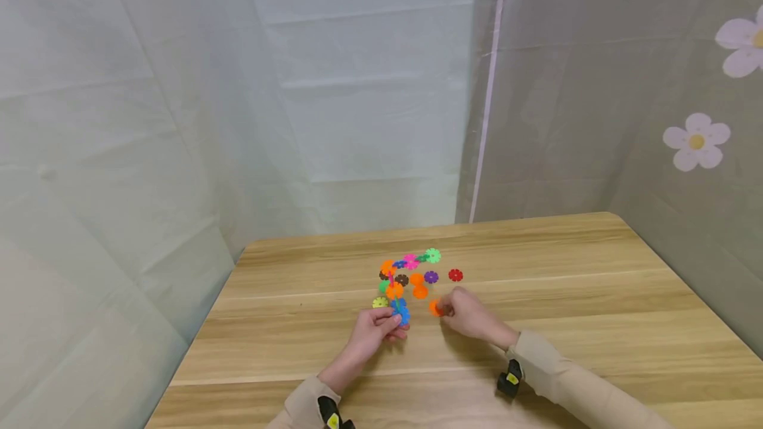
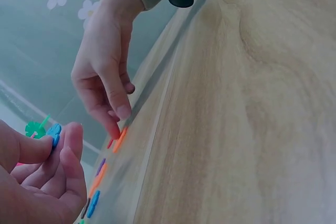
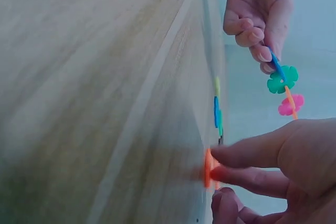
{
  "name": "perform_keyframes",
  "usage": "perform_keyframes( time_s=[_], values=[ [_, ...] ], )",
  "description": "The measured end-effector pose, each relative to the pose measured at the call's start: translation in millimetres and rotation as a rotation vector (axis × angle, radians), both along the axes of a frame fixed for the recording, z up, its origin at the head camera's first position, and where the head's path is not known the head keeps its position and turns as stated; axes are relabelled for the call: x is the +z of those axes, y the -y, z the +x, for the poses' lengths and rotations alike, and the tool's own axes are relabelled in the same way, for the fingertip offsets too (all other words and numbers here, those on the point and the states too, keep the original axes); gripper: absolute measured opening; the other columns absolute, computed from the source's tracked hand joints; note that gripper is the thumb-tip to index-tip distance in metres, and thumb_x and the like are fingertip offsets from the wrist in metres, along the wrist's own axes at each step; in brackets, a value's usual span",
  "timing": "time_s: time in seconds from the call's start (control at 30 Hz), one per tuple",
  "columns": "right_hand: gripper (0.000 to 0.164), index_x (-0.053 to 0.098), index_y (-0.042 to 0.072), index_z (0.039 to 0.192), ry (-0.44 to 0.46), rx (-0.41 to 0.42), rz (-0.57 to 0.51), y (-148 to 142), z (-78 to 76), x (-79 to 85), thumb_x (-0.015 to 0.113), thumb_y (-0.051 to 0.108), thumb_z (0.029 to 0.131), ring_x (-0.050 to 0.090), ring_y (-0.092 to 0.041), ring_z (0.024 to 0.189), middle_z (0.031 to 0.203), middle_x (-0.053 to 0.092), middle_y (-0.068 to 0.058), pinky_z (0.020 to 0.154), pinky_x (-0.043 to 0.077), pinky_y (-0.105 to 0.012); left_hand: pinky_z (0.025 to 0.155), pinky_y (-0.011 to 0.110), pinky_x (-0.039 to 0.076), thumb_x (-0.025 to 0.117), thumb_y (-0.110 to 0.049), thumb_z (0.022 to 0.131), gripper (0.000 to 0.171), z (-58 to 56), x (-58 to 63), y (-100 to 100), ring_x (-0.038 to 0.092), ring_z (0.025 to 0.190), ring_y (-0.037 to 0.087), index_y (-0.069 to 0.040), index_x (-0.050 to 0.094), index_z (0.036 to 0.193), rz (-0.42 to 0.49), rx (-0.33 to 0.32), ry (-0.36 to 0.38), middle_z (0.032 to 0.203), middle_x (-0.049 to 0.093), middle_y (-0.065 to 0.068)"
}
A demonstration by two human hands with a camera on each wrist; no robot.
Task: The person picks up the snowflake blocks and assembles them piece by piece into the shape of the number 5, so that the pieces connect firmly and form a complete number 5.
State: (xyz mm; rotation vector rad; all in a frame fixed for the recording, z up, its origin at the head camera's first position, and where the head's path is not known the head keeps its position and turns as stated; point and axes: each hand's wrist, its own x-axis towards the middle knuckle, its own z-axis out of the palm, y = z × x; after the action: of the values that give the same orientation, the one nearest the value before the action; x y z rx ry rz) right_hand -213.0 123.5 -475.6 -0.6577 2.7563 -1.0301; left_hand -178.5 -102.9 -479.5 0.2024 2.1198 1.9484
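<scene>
My left hand [image 1: 372,333] pinches a blue flower-shaped plastic disc [image 1: 403,315] between thumb and fingers. That disc sits at the near end of a curved chain of interlocked discs, with a green disc [image 3: 282,80], an orange disc [image 1: 395,290] and a pink disc [image 1: 410,261] along it and a light green disc [image 1: 432,255] at the far end. Curled down at the table, my right hand [image 1: 471,315] has its thumb and forefinger at the edge of a loose orange disc [image 1: 435,308]. That disc lies low against the wood in the left wrist view.
Several loose discs lie on the wooden table [image 1: 596,296]: a purple disc [image 1: 431,277], a red disc [image 1: 456,275], a brown disc [image 1: 402,280], a yellow-green disc [image 1: 379,302] and more orange discs [image 1: 420,292]. Pale curtains [image 1: 369,118] hang behind the table.
</scene>
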Motion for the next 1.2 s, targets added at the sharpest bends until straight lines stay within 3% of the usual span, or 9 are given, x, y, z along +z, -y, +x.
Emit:
perform_keyframes(
  time_s=[0.13, 0.4, 0.7, 0.93, 1.2],
  values=[
    [0.017, 0.068, 0.006, 0.084, -0.012, -0.016, 0.006, 0.9, 1.0, 0.2, 0.081, 0.005, 0.073, 0.059, -0.013, 0.077, 0.083, 0.068, -0.003, 0.071, 0.053, -0.028, 0.062, 0.017, 0.051, 0.055, -0.006, 0.097, 0.027, 0.9, 0.9, -0.3, 0.071, 0.072, 0.011, 0.017, 0.061, 0.109, -0.001, -0.011, -0.009, 0.096, 0.070, 0.029],
    [0.024, 0.064, 0.006, 0.095, 0.012, -0.067, 0.024, 2.6, 1.0, -2.1, 0.079, 0.008, 0.077, 0.056, -0.014, 0.078, 0.085, 0.065, -0.003, 0.071, 0.051, -0.031, 0.063, 0.018, 0.053, 0.055, -0.007, 0.097, 0.026, 2.0, 0.1, -1.2, 0.073, 0.076, 0.020, 0.017, 0.061, 0.107, -0.006, -0.012, -0.006, 0.096, 0.070, 0.029],
    [0.023, 0.063, 0.005, 0.096, 0.012, -0.022, 0.031, 2.9, 0.1, -2.9, 0.078, 0.010, 0.079, 0.056, -0.013, 0.076, 0.084, 0.066, -0.004, 0.068, 0.050, -0.029, 0.065, 0.018, 0.054, 0.055, -0.007, 0.097, 0.027, 3.4, -3.2, -2.1, 0.072, 0.075, 0.016, 0.016, 0.061, 0.109, -0.002, -0.019, 0.008, 0.096, 0.070, 0.029],
    [0.021, 0.061, 0.008, 0.093, 0.045, 0.014, 0.036, 5.8, 1.6, -0.5, 0.077, 0.006, 0.079, 0.055, -0.016, 0.082, 0.087, 0.064, -0.004, 0.074, 0.050, -0.036, 0.064, 0.017, 0.052, 0.055, -0.009, 0.098, 0.028, 3.8, -3.3, -2.9, 0.071, 0.074, 0.012, 0.015, 0.061, 0.109, -0.006, -0.025, 0.015, 0.096, 0.071, 0.027],
    [0.024, 0.057, 0.007, 0.093, 0.037, 0.064, -0.013, 7.8, 3.5, -1.1, 0.072, -0.004, 0.078, 0.051, -0.013, 0.075, 0.081, 0.058, -0.001, 0.064, 0.047, -0.023, 0.062, 0.017, 0.050, 0.054, -0.011, 0.098, 0.028, 4.3, -2.0, -2.2, 0.073, 0.076, 0.015, 0.015, 0.060, 0.109, -0.007, -0.039, 0.029, 0.097, 0.071, 0.027]
  ],
)
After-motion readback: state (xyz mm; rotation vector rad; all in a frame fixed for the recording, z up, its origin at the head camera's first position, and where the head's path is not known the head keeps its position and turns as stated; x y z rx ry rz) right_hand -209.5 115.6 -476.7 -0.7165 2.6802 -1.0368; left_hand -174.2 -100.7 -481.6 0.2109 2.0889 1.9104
